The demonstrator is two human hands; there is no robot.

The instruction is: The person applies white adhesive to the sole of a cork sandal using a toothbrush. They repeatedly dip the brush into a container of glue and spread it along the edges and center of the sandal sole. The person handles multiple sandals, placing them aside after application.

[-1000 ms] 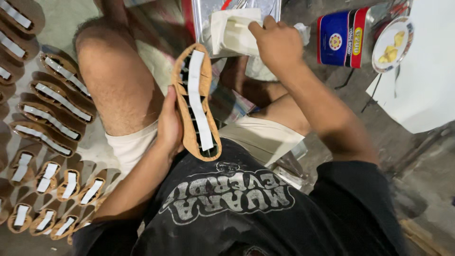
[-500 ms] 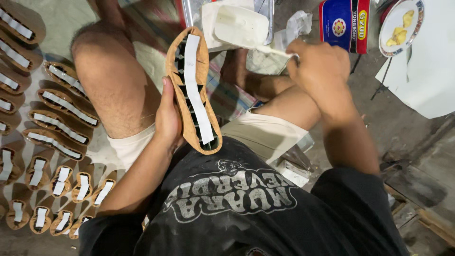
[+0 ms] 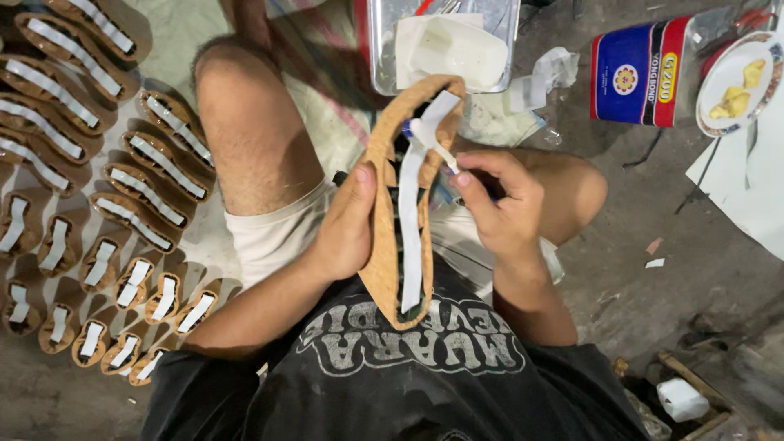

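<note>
We hold a tan sole upright over our lap, the left hand wrapped around its left edge, thumb on the face, fingers closed behind it. The right hand pinches a small brush between thumb and fingertips, its white-loaded tip touching the upper part of the white strip that runs down the sole's middle. We judge the gluing of this piece to be only starting: the brush sits near the top, and we cannot tell how much of the strip lower down is coated. Far more seems done overall: rows of like soles with white strips lie on the floor to our left, overlapping in curved lines. Ahead of the knees stands a clear tub holding white paste, near enough for dipping. Farther right are a blue and red tin, a plate with yellowish bits, and white paper. Nothing blocks the brush; the raised left knee crowds the space between us and the laid-out rows.
</note>
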